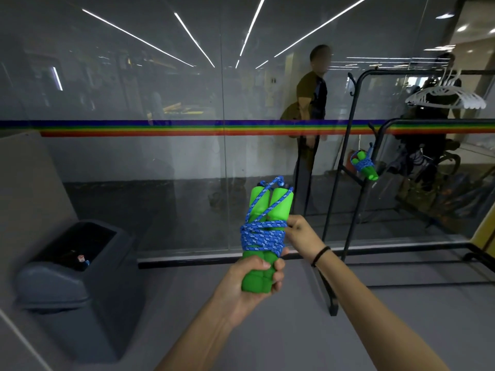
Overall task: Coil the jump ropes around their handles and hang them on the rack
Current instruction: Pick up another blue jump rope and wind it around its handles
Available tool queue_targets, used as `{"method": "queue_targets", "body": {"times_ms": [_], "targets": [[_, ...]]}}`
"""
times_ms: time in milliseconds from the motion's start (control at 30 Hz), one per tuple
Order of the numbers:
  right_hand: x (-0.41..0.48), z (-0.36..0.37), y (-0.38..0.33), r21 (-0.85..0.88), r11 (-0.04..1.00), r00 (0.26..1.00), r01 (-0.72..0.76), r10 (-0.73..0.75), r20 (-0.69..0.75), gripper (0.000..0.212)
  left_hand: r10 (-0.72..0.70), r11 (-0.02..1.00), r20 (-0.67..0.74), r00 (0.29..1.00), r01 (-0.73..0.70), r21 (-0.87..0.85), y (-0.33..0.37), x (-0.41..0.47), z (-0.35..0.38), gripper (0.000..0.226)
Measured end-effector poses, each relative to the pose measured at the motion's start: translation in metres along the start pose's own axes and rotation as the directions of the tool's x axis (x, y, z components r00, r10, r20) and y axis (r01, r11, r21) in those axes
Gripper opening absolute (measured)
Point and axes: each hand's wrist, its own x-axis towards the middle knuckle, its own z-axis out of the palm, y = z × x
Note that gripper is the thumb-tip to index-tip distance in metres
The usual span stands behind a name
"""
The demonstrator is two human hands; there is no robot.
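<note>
Left fingers (277, 271) curled tight round the lower ends of the two green handles (261, 210), held side by side and upright at mid-frame. Right fingers (290, 226) pinched against the blue rope (261, 236) at the right edge of the coil; whether clamped on the loose end or only pressing the wraps, cannot tell. Right hand (300, 232) just beside the bundle, black band on the wrist.

Coil bunched round the middle of the handles, turns crossing, not neat. One strand runs diagonally up to a small loop (278, 180) standing above the handle tops.

Black rack (348, 156) to the right, near the glass wall. Another coiled rope (364, 165) already hanging low on it. White hangers (446, 97) on the top bar. Grey bin (75, 263) on the floor to the left.

Risks, as judged:
- Pinch released before the end is tucked: wraps likely to slacken and spill downward.
- Loop too short or loose: may slip off the hook, or pull the coil undone under the bundle's weight.
- Handles sliding apart in the left grip: coil loses tension.
</note>
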Motion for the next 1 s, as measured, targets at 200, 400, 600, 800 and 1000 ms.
{"method": "queue_targets", "body": {"times_ms": [200, 400, 600, 800, 1000], "targets": [[-0.023, -0.006, -0.029, -0.130, 0.977, 0.967, 0.171, -0.192, -0.166, 0.015, 0.089, 0.996, -0.159, 0.983, -0.084, 0.035, 0.011, -0.004, -0.004, 0.051], [-0.047, 0.011, -0.059, -0.418, 0.858, 0.861, 0.299, -0.432, -0.270, 0.014, 0.122, 0.990, -0.234, 0.964, -0.101, 0.100, 0.024, -0.007, 0.000, 0.049], [-0.054, 0.022, -0.063, -0.394, 0.818, 0.801, 0.420, -0.538, -0.264, 0.017, 0.231, 0.941, -0.240, 0.943, -0.155, 0.300, 0.020, -0.009, 0.009, 0.047], [-0.060, 0.026, -0.071, -0.299, 0.834, 0.816, 0.464, -0.534, -0.221, 0.030, 0.396, 0.848, -0.295, 0.870, -0.223, 0.480, 0.016, -0.011, 0.017, 0.052], [-0.066, 0.022, -0.071, -0.327, 0.813, 0.783, 0.481, -0.567, -0.257, 0.014, 0.519, 0.767, -0.293, 0.803, -0.286, 0.574, 0.010, -0.013, 0.017, 0.056]]}}
